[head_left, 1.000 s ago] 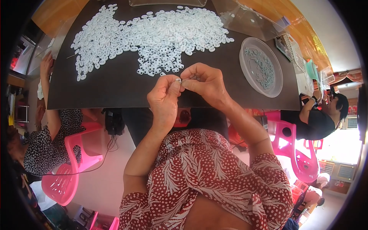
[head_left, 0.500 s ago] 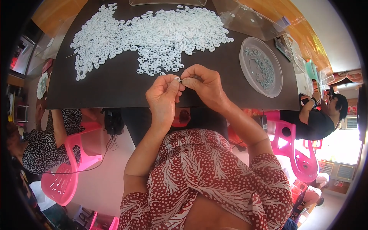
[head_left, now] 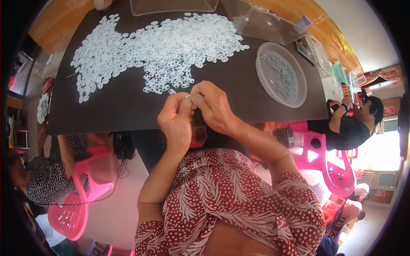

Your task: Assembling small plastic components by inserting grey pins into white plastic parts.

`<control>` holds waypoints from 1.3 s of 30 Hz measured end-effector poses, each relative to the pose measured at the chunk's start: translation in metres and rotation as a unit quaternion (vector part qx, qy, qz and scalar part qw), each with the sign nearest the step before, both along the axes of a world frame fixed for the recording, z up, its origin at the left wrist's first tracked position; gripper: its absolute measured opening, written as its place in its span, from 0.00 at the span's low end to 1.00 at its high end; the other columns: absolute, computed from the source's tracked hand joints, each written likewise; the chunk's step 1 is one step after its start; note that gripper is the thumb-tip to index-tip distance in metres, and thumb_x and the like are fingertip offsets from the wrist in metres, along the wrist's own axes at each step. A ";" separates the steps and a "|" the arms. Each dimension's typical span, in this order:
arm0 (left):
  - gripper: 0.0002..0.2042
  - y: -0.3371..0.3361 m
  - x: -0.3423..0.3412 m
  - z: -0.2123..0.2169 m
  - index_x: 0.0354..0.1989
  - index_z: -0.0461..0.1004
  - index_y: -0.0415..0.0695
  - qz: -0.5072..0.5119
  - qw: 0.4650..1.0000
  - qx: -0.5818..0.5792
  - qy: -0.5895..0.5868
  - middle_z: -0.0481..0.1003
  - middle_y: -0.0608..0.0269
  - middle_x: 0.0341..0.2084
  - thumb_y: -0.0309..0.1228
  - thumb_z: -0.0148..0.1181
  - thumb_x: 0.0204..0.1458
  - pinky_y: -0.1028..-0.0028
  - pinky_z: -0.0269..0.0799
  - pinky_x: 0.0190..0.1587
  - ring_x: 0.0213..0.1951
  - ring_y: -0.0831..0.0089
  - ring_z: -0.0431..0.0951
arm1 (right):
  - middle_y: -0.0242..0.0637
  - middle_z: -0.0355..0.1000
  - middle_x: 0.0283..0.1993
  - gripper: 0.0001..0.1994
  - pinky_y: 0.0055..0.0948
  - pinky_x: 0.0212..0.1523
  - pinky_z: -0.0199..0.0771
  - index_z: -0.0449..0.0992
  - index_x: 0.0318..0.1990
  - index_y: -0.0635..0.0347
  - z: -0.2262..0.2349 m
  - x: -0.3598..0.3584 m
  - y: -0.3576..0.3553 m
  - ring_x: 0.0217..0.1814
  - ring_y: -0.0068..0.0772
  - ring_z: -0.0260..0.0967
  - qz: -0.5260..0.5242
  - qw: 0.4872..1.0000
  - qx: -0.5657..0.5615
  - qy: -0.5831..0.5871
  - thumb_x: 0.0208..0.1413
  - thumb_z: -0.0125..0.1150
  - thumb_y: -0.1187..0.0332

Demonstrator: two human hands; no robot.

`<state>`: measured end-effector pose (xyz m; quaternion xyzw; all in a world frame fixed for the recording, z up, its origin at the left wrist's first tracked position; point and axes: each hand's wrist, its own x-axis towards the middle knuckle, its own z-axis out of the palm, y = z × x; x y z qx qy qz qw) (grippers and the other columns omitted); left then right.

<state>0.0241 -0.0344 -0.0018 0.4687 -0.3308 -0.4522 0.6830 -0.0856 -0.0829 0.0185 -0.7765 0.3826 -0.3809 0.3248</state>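
Near the table's front edge, my left hand [head_left: 176,120] pinches a small white plastic piece [head_left: 188,97] between thumb and fingers. Against it, my right hand [head_left: 213,106] is closed, thumb and forefinger pressed together at the piece; what they hold is hidden. Just beyond my hands lies a wide heap of white oval plastic pieces with holes [head_left: 171,47], its nearer part spread in a flat layer. Off to the right stands a round clear plastic dish [head_left: 302,87] containing many small grey-green slender parts [head_left: 284,77].
The dark tabletop [head_left: 102,117] carries a clear plastic box [head_left: 173,8] at the back. A dark phone-like object [head_left: 306,53] lies beyond the dish. Pink plastic chairs [head_left: 70,215] stand on both sides. One person [head_left: 348,128] sits at right, another [head_left: 47,177] at left.
My hands have drawn closer together, and the thin part that showed between them is now covered. The whole view has shifted, so the table things appear lower and farther left.
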 end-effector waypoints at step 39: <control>0.08 0.000 0.007 0.002 0.42 0.73 0.34 -0.032 0.997 -0.009 0.069 0.75 0.63 0.24 0.23 0.54 0.55 0.84 0.64 0.25 0.23 0.83 0.68 | 0.34 0.72 0.26 0.07 0.21 0.27 0.67 0.74 0.32 0.66 0.023 -0.020 -0.060 0.26 0.20 0.67 -0.006 0.983 0.181 -0.030 0.50 0.58 0.71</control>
